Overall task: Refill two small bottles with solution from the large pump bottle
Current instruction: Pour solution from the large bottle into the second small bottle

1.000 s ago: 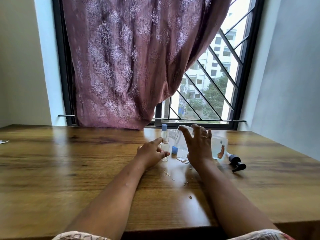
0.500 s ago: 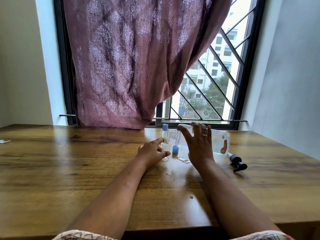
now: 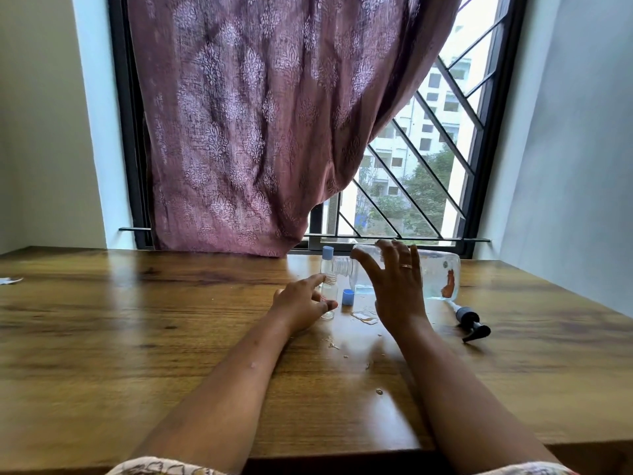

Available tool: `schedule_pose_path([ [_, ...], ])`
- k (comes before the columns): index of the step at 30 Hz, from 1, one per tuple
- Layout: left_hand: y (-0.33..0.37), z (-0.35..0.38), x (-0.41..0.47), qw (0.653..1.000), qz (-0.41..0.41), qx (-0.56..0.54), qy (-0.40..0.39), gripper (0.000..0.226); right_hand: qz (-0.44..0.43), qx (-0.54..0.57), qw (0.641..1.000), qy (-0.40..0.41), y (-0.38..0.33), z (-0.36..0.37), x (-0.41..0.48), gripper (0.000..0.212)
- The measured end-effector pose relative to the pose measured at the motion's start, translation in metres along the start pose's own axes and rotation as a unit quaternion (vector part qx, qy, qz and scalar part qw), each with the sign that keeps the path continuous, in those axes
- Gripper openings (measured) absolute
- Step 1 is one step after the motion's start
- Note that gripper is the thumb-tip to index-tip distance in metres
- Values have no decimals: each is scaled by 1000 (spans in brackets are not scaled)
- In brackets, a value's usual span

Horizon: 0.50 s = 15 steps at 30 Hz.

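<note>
My left hand [image 3: 301,305] pinches a small clear uncapped bottle [image 3: 329,294] that stands on the wooden table [image 3: 137,337]. My right hand [image 3: 394,286] grips the large clear bottle [image 3: 440,275], which lies almost level with its open threaded neck [image 3: 342,267] just above the small bottle's mouth. A little liquid pools inside it near the neck. A second small bottle with a blue cap [image 3: 327,258] stands right behind the first. A loose blue cap [image 3: 348,297] sits between my hands. The black pump head [image 3: 471,323] lies on the table to the right.
A small puddle [image 3: 364,317] and several drops [image 3: 378,391] wet the table in front of the bottles. A mauve curtain [image 3: 257,132] hangs over the barred window at the table's far edge. A bit of white scrap [image 3: 10,280] lies at far left.
The base end of the large bottle has risen slightly, bringing it closer to level. Both hands keep their hold in nearly the same place.
</note>
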<state>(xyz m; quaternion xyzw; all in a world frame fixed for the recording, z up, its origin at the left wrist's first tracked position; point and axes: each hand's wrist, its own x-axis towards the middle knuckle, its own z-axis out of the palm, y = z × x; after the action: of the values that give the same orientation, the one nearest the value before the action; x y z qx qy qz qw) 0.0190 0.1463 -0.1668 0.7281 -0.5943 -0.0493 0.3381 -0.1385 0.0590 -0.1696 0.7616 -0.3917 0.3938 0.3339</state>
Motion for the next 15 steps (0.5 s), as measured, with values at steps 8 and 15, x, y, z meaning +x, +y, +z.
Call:
schedule_pose_path([
  [8, 1, -1, -1, 1000, 7, 7, 0, 64, -4, -4, 1000, -1, 0, 0, 0, 93],
  [15, 0, 0, 0, 1000, 6, 4, 2, 65, -19, 1, 1000, 18, 1, -1, 2, 96],
])
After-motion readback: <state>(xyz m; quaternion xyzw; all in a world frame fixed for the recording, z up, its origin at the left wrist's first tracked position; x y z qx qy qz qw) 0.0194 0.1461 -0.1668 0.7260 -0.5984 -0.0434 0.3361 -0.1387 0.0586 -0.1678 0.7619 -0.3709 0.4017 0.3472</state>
